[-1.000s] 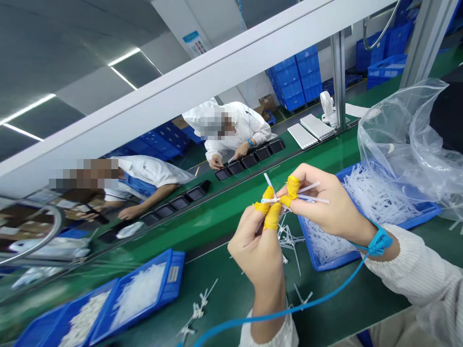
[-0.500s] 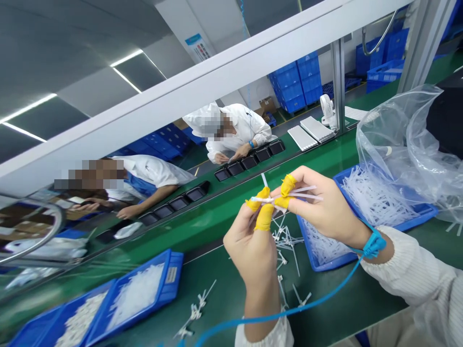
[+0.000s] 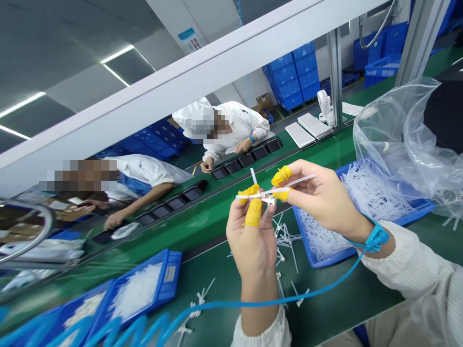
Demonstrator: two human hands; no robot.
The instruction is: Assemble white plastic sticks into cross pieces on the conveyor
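My left hand, with yellow finger covers, pinches a small white connector with thin white tubes running out of it. One tube sticks up behind its fingertips. My right hand, also in yellow covers, is at the right of the connector, thumb and forefinger on a thin white strip that crosses its palm side. Below the hands, several joined white pieces lie on the green table.
Blue trays of white strips stand at right and lower left. A clear plastic bag hangs over the right tray. A blue coiled cord crosses in front. Two people in white work beyond the belt.
My right hand's fingertips have drawn slightly apart, and the connector shows more. The coiled cord has come into view at lower left. One person's hand beyond the belt has moved left.
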